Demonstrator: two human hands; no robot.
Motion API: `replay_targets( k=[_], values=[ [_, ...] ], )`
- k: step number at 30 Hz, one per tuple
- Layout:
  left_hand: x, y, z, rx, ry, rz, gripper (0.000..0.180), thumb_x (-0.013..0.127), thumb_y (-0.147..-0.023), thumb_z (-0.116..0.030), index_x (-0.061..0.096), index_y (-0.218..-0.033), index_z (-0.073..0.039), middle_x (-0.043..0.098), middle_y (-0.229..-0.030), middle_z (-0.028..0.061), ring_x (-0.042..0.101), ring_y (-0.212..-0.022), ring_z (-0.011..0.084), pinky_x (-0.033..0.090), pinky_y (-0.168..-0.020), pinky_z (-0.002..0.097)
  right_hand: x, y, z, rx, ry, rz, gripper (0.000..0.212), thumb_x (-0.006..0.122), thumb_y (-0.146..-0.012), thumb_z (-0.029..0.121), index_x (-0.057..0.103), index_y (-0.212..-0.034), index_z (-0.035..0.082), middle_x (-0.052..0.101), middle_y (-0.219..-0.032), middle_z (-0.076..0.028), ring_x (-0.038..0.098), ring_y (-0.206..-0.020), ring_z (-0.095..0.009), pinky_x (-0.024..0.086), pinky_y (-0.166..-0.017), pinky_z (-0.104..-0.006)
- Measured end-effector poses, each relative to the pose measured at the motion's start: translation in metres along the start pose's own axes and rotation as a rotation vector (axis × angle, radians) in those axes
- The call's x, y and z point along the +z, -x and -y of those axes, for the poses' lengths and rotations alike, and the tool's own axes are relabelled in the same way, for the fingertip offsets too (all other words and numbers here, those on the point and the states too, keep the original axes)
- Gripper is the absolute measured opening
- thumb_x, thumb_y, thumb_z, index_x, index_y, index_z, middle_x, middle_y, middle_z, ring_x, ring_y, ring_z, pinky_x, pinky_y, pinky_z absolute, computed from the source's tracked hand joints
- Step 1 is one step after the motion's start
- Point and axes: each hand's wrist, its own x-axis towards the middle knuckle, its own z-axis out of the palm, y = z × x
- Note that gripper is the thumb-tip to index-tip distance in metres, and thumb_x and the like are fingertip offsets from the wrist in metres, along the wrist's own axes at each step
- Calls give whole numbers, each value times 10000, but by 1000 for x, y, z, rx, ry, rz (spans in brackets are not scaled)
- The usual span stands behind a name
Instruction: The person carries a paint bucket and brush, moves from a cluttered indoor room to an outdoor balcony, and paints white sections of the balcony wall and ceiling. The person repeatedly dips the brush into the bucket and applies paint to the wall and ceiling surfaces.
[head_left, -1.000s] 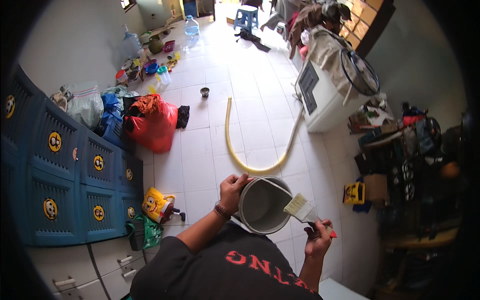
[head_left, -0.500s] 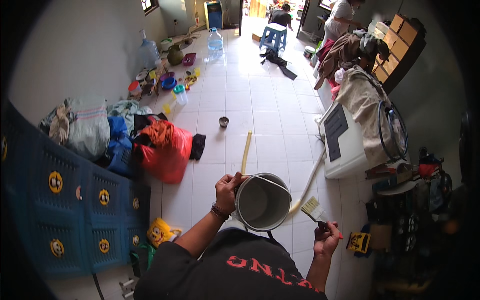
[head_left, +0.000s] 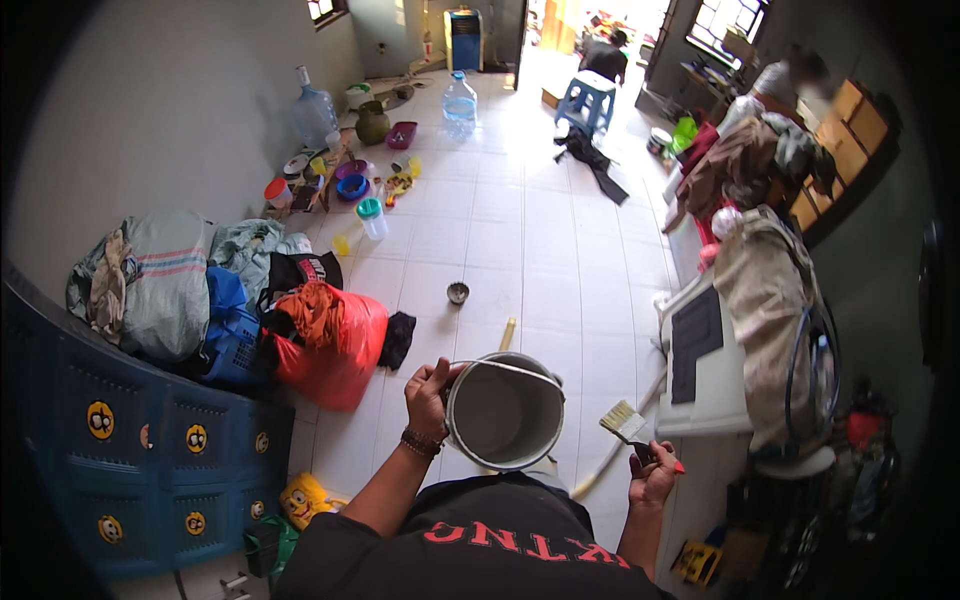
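My left hand (head_left: 427, 402) grips the left rim of a grey bucket (head_left: 505, 412), its fingers wrapped over the edge. The bucket is tipped so that its inside faces me, and a thin wire handle lies across its mouth. In my right hand (head_left: 653, 474) is a flat paintbrush (head_left: 627, 424) with pale bristles and a dark, red-ended handle. Its bristles point up and to the left, apart from the bucket. Behind the bucket, a yellowish hose (head_left: 509, 333) lies on the floor, partly hidden by it.
Blue plastic drawers (head_left: 150, 440) line the left, beside a red bag (head_left: 330, 360) of cloth. A small dark cup (head_left: 458, 292) stands on the tiles ahead. On the right is a white appliance (head_left: 700, 350) under cloth. Farther off are a blue stool (head_left: 586, 100) and two people.
My view has tilted up and turned a little left, so the room shifts down and right. Both hands keep their holds. The person at the right back bends lower.
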Motion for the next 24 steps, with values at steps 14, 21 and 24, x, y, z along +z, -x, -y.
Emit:
replay_targets(
  k=[14,21,24],
  values=[
    [161,-253,-5,271,103,-95,236,672,-913,-195,543,-785,-45,716,-882,174,691,-756,176,549,-718,277,320,-272,104,-13,141,403,263,660,-819,141,528,-1045,174,594,-938,-26,637,-915,-187,488,-695,-349],
    [181,-379,-7,197,108,-194,259,651,-927,-226,549,-791,-31,713,-890,183,691,-764,185,560,-730,307,385,-358,94,50,166,350,241,625,-837,138,517,-1049,173,596,-934,-7,636,-894,-172,467,-717,-339],
    [197,-463,-2,145,82,-206,232,635,-936,-204,570,-805,-23,713,-885,169,685,-789,175,555,-748,294,407,-411,87,52,126,265,230,620,-835,126,520,-1036,177,598,-934,4,632,-873,-168,467,-714,-345]
  ],
)
